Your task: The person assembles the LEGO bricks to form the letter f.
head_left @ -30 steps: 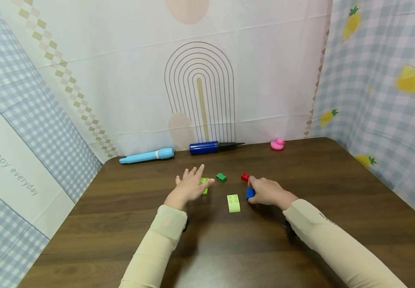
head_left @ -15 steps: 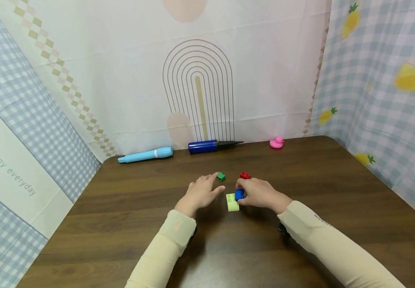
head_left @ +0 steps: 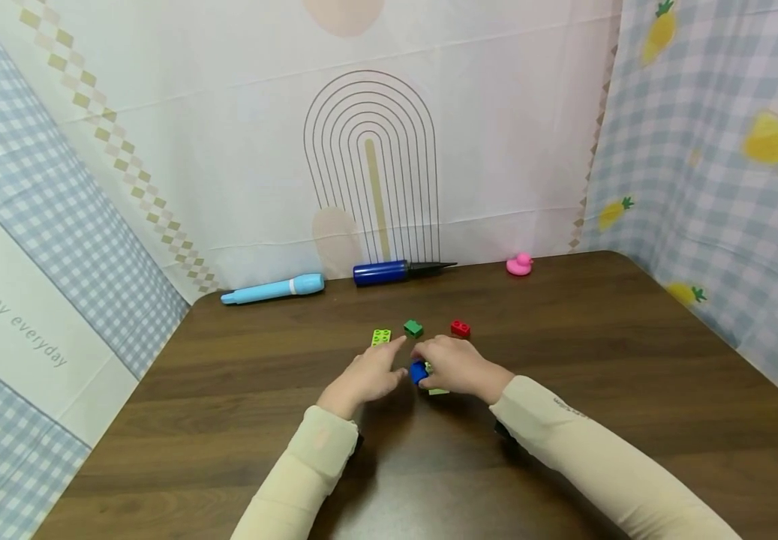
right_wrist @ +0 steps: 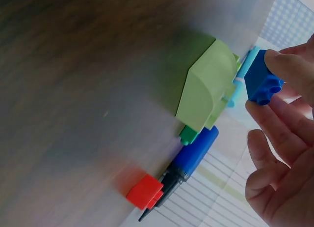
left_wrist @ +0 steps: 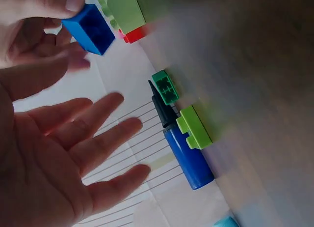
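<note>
My right hand (head_left: pixel 459 367) pinches a small blue toy brick (head_left: pixel 419 373) between thumb and fingertips. In the right wrist view the studs of the blue brick (right_wrist: pixel 260 79) show beside the fingers. It is held above the table, close by a pale green curved brick (right_wrist: pixel 208 84), which the hand partly covers in the head view. My left hand (head_left: pixel 364 379) faces it from the left, fingers spread and holding nothing. In the left wrist view its thumb lies just under the right hand's fingers. Beyond the hands sit a lime brick (head_left: pixel 381 337), a dark green brick (head_left: pixel 413 328) and a red brick (head_left: pixel 460 328).
Along the back edge of the wooden table (head_left: pixel 240 420) lie a light blue pen-shaped object (head_left: pixel 272 289) and a dark blue hand pump (head_left: pixel 389 272) with a black nozzle. A pink toy duck (head_left: pixel 519 264) sits at the back right. Patterned cloth (head_left: pixel 497 150) hangs behind.
My right hand has lifted the blue brick and carried it left, past the pale green brick. My left hand has moved right and nearer to it, uncovering the lime brick.
</note>
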Demonstrator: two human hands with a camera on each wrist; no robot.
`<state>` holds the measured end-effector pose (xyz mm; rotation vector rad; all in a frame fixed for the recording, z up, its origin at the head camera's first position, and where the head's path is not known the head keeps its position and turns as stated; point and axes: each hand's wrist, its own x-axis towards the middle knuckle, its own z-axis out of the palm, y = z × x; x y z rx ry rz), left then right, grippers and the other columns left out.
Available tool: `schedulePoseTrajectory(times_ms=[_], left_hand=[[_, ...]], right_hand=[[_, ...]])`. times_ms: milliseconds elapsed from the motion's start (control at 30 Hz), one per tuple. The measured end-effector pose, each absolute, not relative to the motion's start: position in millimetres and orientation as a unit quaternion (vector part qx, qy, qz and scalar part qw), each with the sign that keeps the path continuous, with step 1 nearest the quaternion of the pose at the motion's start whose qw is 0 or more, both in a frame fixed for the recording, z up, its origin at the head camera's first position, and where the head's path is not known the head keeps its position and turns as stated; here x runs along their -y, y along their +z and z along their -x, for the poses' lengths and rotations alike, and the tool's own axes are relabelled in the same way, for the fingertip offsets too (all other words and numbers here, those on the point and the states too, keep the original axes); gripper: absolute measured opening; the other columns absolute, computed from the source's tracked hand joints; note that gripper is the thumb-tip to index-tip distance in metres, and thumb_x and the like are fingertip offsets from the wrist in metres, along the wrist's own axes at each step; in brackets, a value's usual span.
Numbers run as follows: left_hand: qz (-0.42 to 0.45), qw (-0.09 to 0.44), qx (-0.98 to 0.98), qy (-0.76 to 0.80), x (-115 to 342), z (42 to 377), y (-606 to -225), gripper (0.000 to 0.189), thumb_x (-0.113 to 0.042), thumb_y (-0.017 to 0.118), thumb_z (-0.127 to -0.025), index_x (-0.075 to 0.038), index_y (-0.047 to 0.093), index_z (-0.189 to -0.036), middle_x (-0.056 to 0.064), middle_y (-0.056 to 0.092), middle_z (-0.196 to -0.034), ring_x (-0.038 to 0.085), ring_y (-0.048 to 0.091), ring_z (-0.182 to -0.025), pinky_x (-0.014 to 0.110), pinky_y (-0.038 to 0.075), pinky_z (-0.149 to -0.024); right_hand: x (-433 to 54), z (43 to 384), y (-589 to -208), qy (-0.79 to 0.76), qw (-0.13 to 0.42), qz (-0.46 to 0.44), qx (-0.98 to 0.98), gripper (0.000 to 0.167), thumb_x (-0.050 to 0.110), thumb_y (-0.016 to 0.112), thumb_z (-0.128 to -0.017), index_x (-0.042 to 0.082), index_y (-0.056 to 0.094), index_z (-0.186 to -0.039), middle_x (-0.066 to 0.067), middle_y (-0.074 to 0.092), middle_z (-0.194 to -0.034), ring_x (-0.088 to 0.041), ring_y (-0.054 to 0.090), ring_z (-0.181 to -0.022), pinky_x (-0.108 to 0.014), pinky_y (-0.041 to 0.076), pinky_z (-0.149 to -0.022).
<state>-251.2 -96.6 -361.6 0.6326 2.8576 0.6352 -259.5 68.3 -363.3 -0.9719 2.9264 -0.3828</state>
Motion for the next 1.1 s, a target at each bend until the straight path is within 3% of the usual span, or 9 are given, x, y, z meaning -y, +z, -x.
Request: schedulePoseTrajectory(times_ms=[167,400,633,800,1000,1100], left_hand=[[-0.235,0.101,-0.936,0.241,96,251,-365,0.069,-0.012,0.065,-0.078,-0.001,0.027,-0.135,0.011,0.051,-0.117,0.02,0.048,-0.105,0.034,0.039,-0.085],[-0.227,0.118,-0.931,0.26,92,254,-370,0.085,-0.01,0.069,-0.075,0.004,0.012,-0.137,0.005,0.056,-0.104,0.016,0.054,-0.093,0.03,0.041,-0.08],[-0.209,0.105,-0.943,0.236,88,259,-374,0.093,-0.01,0.072,-0.071,0.006,0.008,-0.136,0.01,0.057,-0.104,0.017,0.052,-0.092,0.029,0.041,-0.077],[-0.194,0.1,-0.951,0.218,87,261,-373,0.096,-0.014,0.074,-0.069,0.007,0.009,-0.136,0.01,0.058,-0.098,0.018,0.053,-0.087,0.03,0.042,-0.074],[-0.178,0.102,-0.959,0.193,87,261,-374,0.097,-0.022,0.076,-0.067,0.007,0.012,-0.136,0.015,0.055,-0.107,0.019,0.053,-0.091,0.033,0.042,-0.077],[-0.177,0.111,-0.962,0.178,86,260,-374,0.099,-0.023,0.076,-0.068,0.007,0.01,-0.136,0.011,0.059,-0.102,0.017,0.053,-0.09,0.032,0.042,-0.076]], right_hand=[[-61,261,-366,-0.137,0.021,0.314,-0.939,0.06,0.025,0.077,-0.065,0.005,0.044,-0.112,-0.005,0.057,-0.087,-0.016,0.055,-0.076,-0.031,0.046,-0.063],[-57,263,-372,-0.099,0.005,0.327,-0.94,0.067,0.03,0.078,-0.061,0.006,0.038,-0.11,0.0,0.051,-0.068,-0.013,0.052,-0.063,-0.03,0.044,-0.054],[-54,266,-374,-0.085,0.0,0.318,-0.944,0.077,0.036,0.077,-0.062,0.004,0.037,-0.119,-0.002,0.056,-0.075,-0.017,0.055,-0.07,-0.032,0.045,-0.056],[-54,269,-377,-0.118,0.013,0.306,-0.944,0.073,0.035,0.077,-0.063,0.007,0.037,-0.118,-0.002,0.055,-0.08,-0.015,0.054,-0.073,-0.033,0.045,-0.059],[-56,271,-376,-0.147,0.022,0.307,-0.94,0.069,0.034,0.076,-0.063,0.01,0.039,-0.116,0.001,0.052,-0.08,-0.013,0.051,-0.073,-0.031,0.043,-0.059],[-61,272,-371,-0.155,0.016,0.306,-0.939,0.066,0.034,0.075,-0.064,0.012,0.042,-0.116,0.0,0.052,-0.084,-0.015,0.051,-0.079,-0.03,0.042,-0.06]])
